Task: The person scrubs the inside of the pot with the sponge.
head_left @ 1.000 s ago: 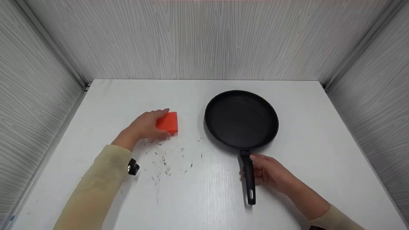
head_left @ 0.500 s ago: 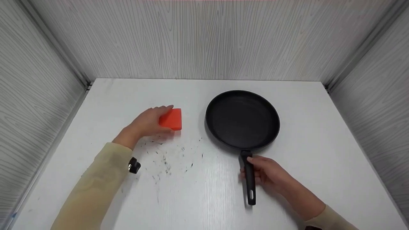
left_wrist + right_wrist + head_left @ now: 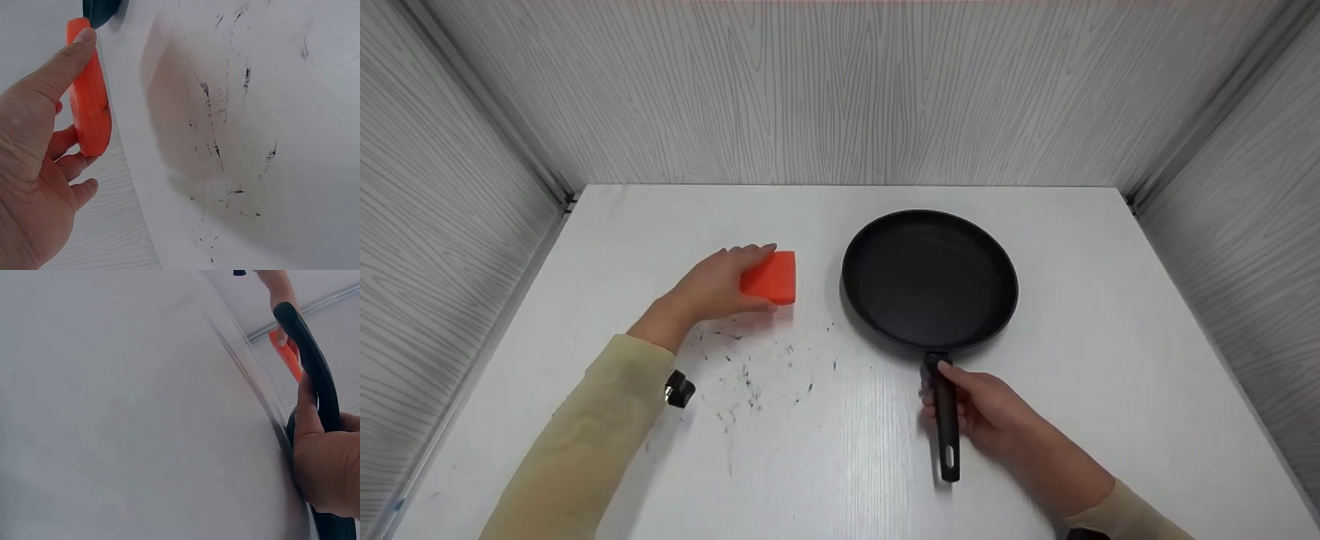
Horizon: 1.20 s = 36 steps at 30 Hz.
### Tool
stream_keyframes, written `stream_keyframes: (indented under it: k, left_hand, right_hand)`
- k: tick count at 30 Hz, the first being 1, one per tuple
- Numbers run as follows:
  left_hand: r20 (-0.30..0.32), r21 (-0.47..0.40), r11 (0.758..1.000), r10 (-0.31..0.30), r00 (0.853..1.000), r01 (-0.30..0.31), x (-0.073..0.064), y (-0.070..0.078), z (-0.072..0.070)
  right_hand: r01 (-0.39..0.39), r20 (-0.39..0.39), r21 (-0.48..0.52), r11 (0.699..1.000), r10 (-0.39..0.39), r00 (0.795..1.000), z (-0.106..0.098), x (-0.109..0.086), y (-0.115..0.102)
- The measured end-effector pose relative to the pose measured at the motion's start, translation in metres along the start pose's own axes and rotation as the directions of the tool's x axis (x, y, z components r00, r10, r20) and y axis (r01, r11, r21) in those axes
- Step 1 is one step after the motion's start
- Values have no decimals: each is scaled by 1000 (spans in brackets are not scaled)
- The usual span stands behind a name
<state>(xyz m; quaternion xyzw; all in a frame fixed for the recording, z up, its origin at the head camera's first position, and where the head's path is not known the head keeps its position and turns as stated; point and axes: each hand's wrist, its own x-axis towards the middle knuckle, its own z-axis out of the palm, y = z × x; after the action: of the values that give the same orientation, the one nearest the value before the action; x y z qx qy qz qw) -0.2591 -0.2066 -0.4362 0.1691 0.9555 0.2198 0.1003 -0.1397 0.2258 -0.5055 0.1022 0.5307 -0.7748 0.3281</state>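
Observation:
An orange-red sponge (image 3: 771, 278) is held between the thumb and fingers of my left hand (image 3: 712, 285), left of the pan. In the left wrist view the sponge (image 3: 91, 104) stands on edge in the grip, raised off the table. A black frying pan (image 3: 930, 281) lies on the table with its handle towards me. My right hand (image 3: 994, 409) grips that handle (image 3: 947, 427) near the pan, thumb on top and fingers curled beneath. The right wrist view shows the handle (image 3: 315, 365) within the right hand's hold.
Dark smudges (image 3: 748, 382) mark the white table (image 3: 825, 480) in front of the left hand. Grey wood-grain panels (image 3: 840, 90) enclose the table at the back and both sides. A black wrist device (image 3: 679, 388) sits at the left sleeve.
My left hand has carried the sponge up off the table and a little to the right and away. My right hand's thumb has come over the pan handle, which it now grips.

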Motion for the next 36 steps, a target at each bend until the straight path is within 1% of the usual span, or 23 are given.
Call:
stream_keyframes:
  k: [7, 12, 17, 21, 24, 31, 33, 36]
  left_hand:
    - [3, -2, 1000, 6, 1000, -6, -4, 6, 0]
    - [-13, 9, 999, 51, 999, -51, -5, 14, 1]
    - [-28, 37, 994, 103, 994, -102, -1, 28, 2]
    - [-17, 59, 980, 190, 982, -188, 8, 43, 7]
    - [3, 78, 968, 239, 971, -238, 16, 55, 12]
    - [53, 114, 958, 260, 964, -264, 36, 81, 20]
    - [68, 126, 955, 262, 963, -268, 42, 88, 22]
    - [90, 142, 953, 258, 962, -269, 50, 97, 28]
  right_hand:
    - [-8, 5, 9, 1000, 8, 1000, 9, 0, 3]
    - [-11, -19, -4, 1000, 10, 1000, 15, 0, 5]
    - [7, -42, -25, 1000, -8, 999, 16, 0, 7]
    - [3, -45, -8, 1000, -3, 999, 15, -1, 9]
    - [-7, -39, 8, 1000, 7, 999, 14, -2, 11]
    - [-9, -12, 35, 999, 9, 1000, 15, -3, 9]
    - [-7, -15, 44, 999, 7, 1000, 15, -2, 8]
    - [-5, -31, 32, 999, 6, 1000, 15, -2, 8]
